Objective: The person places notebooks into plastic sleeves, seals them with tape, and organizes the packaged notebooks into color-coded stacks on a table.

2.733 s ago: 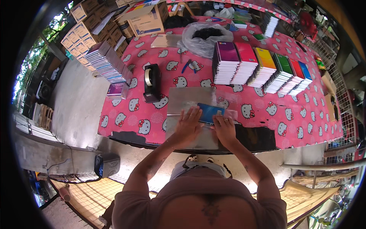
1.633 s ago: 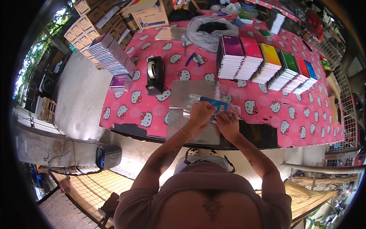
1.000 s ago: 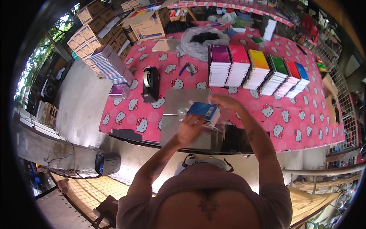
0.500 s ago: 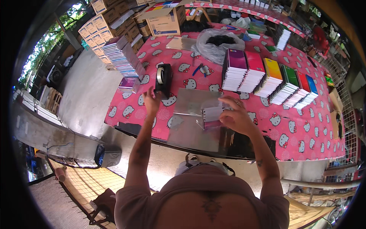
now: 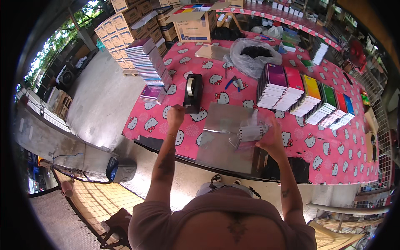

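Left hand (image 5: 176, 114) curls, grip unclear, tape dispenser (image 5: 198, 93) just to its right, pointing at the table's front edge (image 5: 150, 145). Right hand (image 5: 271, 141), thumb and fingers apart, flanks the wrapped notebook (image 5: 250, 133).

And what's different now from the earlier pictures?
The left hand let go of the wrapped bundle and moved left to the tape dispenser. The bundle turned from blue cover up to white page edges up. The right hand stays beside it; tape dispenser and notebook stacks stayed put.

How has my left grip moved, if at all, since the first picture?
Yes: the left grip went leftward, from the notebook to beside the black tape dispenser.
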`<act>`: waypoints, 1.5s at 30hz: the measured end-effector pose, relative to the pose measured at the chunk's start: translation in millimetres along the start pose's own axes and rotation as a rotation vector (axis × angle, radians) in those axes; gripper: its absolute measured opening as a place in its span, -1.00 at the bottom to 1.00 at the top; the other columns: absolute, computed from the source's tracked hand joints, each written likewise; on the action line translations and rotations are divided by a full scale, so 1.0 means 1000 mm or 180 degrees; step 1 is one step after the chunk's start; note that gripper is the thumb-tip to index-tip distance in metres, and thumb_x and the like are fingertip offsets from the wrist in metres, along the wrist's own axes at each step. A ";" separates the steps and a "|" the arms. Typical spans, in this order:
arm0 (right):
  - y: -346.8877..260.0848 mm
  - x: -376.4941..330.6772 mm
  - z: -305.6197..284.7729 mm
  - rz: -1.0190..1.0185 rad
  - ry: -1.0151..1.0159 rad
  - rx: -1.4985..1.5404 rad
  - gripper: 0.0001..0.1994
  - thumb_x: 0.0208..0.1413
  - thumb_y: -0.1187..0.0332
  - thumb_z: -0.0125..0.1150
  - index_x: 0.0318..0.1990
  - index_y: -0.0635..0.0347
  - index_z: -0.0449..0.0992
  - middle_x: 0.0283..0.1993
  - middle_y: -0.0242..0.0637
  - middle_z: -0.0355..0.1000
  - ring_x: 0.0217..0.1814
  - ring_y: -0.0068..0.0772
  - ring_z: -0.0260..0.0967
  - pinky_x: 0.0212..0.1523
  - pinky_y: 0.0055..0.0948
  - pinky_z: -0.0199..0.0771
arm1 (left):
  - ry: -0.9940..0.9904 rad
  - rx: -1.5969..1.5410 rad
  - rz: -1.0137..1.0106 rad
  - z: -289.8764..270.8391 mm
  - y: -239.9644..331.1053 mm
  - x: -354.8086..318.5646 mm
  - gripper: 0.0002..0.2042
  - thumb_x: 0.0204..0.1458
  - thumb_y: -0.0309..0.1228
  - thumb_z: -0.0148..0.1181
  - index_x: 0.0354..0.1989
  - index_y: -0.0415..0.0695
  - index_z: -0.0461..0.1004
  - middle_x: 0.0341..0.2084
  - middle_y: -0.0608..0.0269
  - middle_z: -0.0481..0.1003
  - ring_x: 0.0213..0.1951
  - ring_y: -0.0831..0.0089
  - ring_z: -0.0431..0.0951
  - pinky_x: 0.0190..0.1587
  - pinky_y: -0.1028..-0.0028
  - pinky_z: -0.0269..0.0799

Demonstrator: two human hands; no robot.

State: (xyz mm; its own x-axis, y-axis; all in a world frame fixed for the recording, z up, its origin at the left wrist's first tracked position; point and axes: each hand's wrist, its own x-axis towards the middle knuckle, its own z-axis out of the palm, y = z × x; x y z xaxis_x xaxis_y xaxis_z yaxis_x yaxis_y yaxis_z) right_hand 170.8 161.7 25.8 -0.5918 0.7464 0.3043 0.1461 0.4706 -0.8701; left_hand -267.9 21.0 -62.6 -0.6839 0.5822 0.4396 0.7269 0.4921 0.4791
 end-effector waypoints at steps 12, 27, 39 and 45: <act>-0.078 0.022 0.028 -0.1189 -0.0566 -0.2315 -0.62 -0.16 0.02 0.42 -0.16 -0.10 0.66 -0.18 -0.40 0.50 0.08 -0.34 0.36 0.28 -0.01 0.01 | -0.2648 -0.3394 0.1321 -0.046 0.193 -0.053 -0.74 0.08 -0.60 0.27 -0.03 -0.19 0.58 -0.30 0.29 0.56 -0.22 0.53 0.55 -0.09 0.50 0.47; 0.018 0.015 -0.019 -0.1030 -0.1226 -0.0776 -0.39 -0.25 0.13 0.60 0.00 0.15 0.53 0.26 -0.07 0.22 0.27 0.03 0.23 0.33 0.00 0.16 | -0.1672 -0.1881 0.2899 -0.042 0.236 -0.035 -0.82 -0.11 -0.49 0.40 -0.30 0.06 0.67 0.21 0.18 0.32 0.21 0.17 0.29 0.22 0.19 0.19; 0.054 0.001 0.009 -0.0858 -0.1178 0.0261 -0.51 0.03 0.21 0.42 0.14 0.13 0.55 0.55 0.02 -0.14 0.61 -0.04 -0.21 0.48 -0.12 -0.06 | -0.1384 -0.2350 0.1532 0.015 0.257 -0.074 -0.40 0.03 -0.32 0.37 0.27 0.06 0.30 0.34 0.03 0.14 0.34 0.03 0.15 0.26 -0.01 0.18; 0.091 0.028 0.020 0.0653 -0.0588 0.2445 -0.52 0.31 0.24 0.15 0.31 0.22 0.32 0.45 -0.10 0.11 0.48 -0.27 0.05 0.40 -0.27 0.10 | -0.3284 -0.3792 -0.0189 0.043 0.175 -0.065 -0.36 0.20 -0.32 0.24 0.40 -0.22 0.14 0.18 0.14 0.39 0.18 0.39 0.40 0.12 0.43 0.42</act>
State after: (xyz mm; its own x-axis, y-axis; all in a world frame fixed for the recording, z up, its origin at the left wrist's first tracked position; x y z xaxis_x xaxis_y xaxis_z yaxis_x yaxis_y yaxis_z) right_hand 151.6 215.7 -52.8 -0.7433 0.6615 0.0997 -0.2789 -0.1709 -0.9450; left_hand -93.7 97.3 -39.4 -0.0116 0.9987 -0.0487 -0.1032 0.0473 0.9935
